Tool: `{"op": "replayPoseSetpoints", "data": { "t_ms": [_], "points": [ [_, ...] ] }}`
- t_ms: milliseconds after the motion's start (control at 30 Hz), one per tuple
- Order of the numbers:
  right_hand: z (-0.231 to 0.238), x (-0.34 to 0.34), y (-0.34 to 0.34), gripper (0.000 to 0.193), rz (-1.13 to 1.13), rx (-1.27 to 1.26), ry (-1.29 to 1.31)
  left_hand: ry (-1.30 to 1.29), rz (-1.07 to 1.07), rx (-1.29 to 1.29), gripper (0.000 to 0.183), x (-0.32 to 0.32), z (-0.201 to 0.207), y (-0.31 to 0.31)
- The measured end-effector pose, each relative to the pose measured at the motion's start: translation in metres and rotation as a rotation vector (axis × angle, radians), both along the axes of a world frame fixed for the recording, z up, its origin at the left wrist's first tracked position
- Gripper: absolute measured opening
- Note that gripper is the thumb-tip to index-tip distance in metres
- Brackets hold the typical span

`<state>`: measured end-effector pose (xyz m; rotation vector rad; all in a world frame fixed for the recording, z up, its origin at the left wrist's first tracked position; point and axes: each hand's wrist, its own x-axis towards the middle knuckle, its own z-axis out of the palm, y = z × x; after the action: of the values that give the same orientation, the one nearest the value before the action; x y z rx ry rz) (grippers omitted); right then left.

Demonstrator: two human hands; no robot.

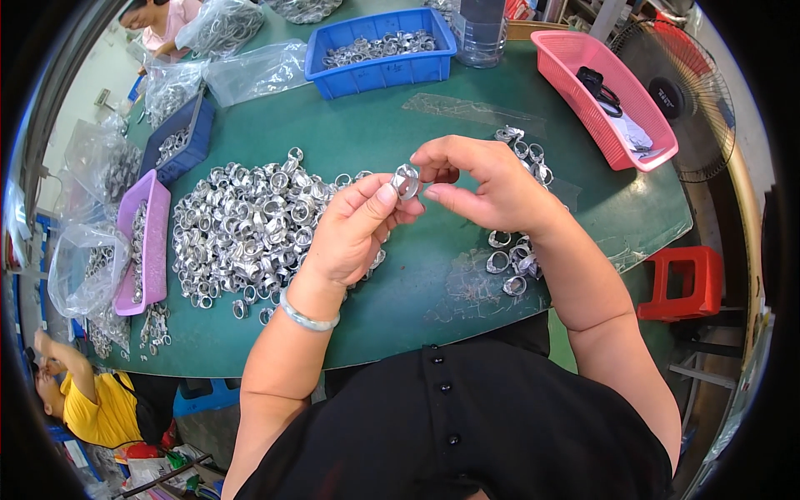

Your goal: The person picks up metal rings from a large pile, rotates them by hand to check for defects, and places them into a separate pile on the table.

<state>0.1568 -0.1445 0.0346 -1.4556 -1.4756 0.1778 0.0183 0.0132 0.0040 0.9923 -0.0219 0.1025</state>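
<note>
Between the thumb and fingers of my left hand (357, 218) is a silver metal ring (406, 181), held up above the table. My right hand (487, 182) is just to the right of it, thumb and forefinger curved and apart, with nothing seen between them. A large pile of silver rings (246, 221) lies to the left, partly behind my left hand and forearm. A smaller group of rings (523, 257) lies by my right forearm, and more rings (536, 158) lie beyond my right hand.
On the green table (350, 129) are a blue bin (379, 79) of rings, a darker blue bin (179, 137), a purple basket (154, 242) and a pink basket (608, 108). A clear bottle (481, 33) stands at the back. A fan (675, 96) and red stool (683, 283) are right. Others sit left.
</note>
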Motion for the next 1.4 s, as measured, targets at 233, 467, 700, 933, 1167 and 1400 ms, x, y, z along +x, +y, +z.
{"op": "replayPoseSetpoints", "data": {
  "t_ms": [233, 467, 700, 933, 1167, 1400],
  "points": [
    [0.0008, -0.0012, -0.0009, 0.028, 0.003, 0.011, -0.027, -0.011, -0.098, -0.113, 0.028, 0.0014, -0.0013, 0.0003],
    [0.002, -0.0007, 0.0, 0.027, 0.02, 0.04, -0.061, -0.002, -0.082, -0.117, 0.034, 0.0015, -0.0023, 0.0001],
    [0.0023, -0.0014, 0.0002, 0.024, 0.023, 0.042, -0.05, -0.033, -0.108, -0.109, 0.03, 0.0021, -0.0055, 0.0021],
    [0.0028, -0.0014, -0.0004, 0.023, 0.031, 0.035, -0.045, -0.045, -0.115, -0.103, 0.032, 0.002, -0.0058, 0.0016],
    [0.0022, -0.0007, 0.0001, 0.024, 0.032, 0.055, -0.058, -0.044, -0.11, -0.094, 0.031, 0.0028, -0.0073, 0.0021],
    [0.0012, -0.0001, 0.0001, 0.024, 0.016, 0.025, -0.062, -0.027, -0.126, -0.104, 0.029, 0.0022, -0.0071, 0.0007]
  ]
}}
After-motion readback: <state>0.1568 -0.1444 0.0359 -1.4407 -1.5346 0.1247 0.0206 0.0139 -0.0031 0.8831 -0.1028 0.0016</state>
